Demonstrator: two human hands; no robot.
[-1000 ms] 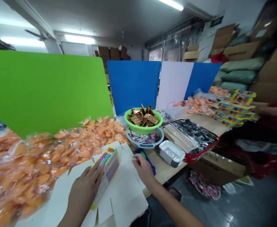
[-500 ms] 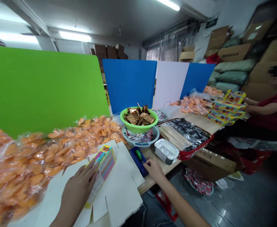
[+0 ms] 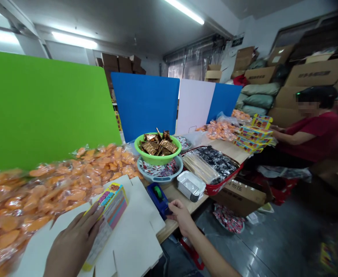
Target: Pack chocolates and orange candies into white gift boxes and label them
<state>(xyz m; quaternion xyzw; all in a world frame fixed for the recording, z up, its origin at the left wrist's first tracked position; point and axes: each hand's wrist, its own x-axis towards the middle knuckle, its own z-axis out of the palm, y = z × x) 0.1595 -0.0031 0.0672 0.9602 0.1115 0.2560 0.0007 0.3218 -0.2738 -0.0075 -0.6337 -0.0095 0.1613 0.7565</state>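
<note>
My left hand point(image 3: 73, 240) lies across a colourful printed cardboard box point(image 3: 108, 219), holding it down at the edge of a flat white die-cut card sheet point(image 3: 134, 234). My right hand point(image 3: 182, 217) rests on the table edge, its fingertips just beside a blue tape dispenser point(image 3: 157, 199) with green tape. That hand holds nothing. A large clear bag of orange snacks point(image 3: 71, 188) lies to the left of the card sheet.
A green bowl of bronze sachets point(image 3: 157, 152) sits in a grey basin point(image 3: 160, 172). Nearby are a foil tray point(image 3: 188, 186) and a red tray of sticks and black packets point(image 3: 212, 167). A co-worker point(image 3: 310, 134) sits at the right, behind stacked boxes point(image 3: 254, 134).
The whole view has swung, so everything sits further left and the co-worker shows more fully. My right hand has moved off the dispenser, down and to its right side.
</note>
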